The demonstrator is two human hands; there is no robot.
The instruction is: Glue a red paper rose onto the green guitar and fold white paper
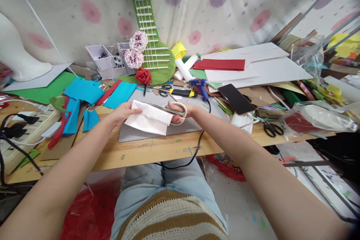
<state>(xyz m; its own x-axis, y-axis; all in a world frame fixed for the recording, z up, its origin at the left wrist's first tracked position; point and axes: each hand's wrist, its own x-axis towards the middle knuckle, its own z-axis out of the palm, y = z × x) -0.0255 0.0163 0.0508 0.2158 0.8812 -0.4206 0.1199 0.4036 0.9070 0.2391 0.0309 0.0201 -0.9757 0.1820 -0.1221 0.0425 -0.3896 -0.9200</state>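
Observation:
My left hand (pixel 125 112) pinches the left end of a folded piece of white paper (pixel 149 120), thumb on top. From the right, my right hand (pixel 180 111) grips scissors with pale handles (pixel 184 110), fingers through the loops. The dark blades lie along the paper's far edge, partly hidden by it, so whether they are cutting is unclear. Both hands are above a grey cutting mat (pixel 132 134) at the table's front. Behind them lie a yellow and black utility knife (pixel 183 93) and a blue glue gun (pixel 201 87).
A green guitar-shaped piece (pixel 161 60) with paper flowers stands at the back. Blue paper strips (pixel 120 95) and a power strip (pixel 42 129) lie left. To the right are a phone (pixel 236 99), black-handled scissors (pixel 272 129) and white boards (pixel 270 67). A black cable (pixel 199 142) hangs over the front edge.

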